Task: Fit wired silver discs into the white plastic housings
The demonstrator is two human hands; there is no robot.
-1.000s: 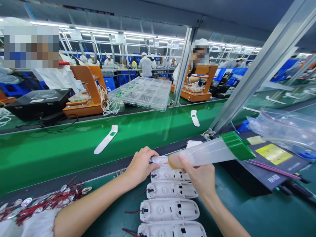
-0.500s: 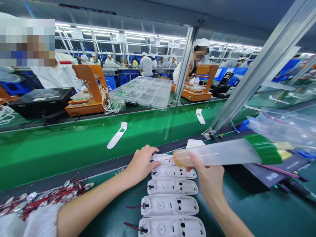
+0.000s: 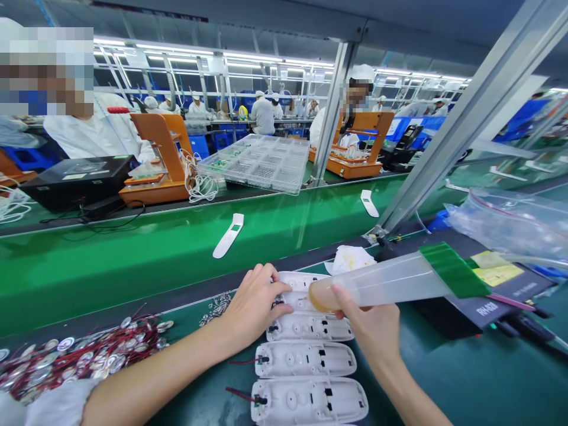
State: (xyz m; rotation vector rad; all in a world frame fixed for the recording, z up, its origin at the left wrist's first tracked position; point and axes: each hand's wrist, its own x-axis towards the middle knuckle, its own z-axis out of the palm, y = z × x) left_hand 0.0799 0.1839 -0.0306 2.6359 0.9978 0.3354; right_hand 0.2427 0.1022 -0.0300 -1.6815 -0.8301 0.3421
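My right hand (image 3: 371, 326) is wrapped around a translucent glue syringe (image 3: 390, 281) with a green cap and a yellowish front end. The syringe lies nearly level, its tip pointing left over the second white plastic shell (image 3: 296, 302) from the back. With thumb and forefinger, my left hand (image 3: 256, 299) grips the left end of that same shell; the fingers hide what lies there. Behind it is another shell (image 3: 302, 279). Nearer me, more shells (image 3: 306, 359) lie in a column, open side up, with red wires (image 3: 239, 393) at left ends.
Wired metal discs (image 3: 84, 361) pile at left, beside small metal parts (image 3: 216, 307). Crumpled tissue (image 3: 352, 260) and a black dispenser box (image 3: 479, 307) sit at right. White strips (image 3: 229, 236) lie on the green belt (image 3: 133, 248). A metal post (image 3: 461, 112) slants at right. Co-workers sit beyond.
Both hands have come from the rearmost shell to the second one, bringing the syringe tip along. The white strips on the belt have shifted right. My view has tilted slightly.
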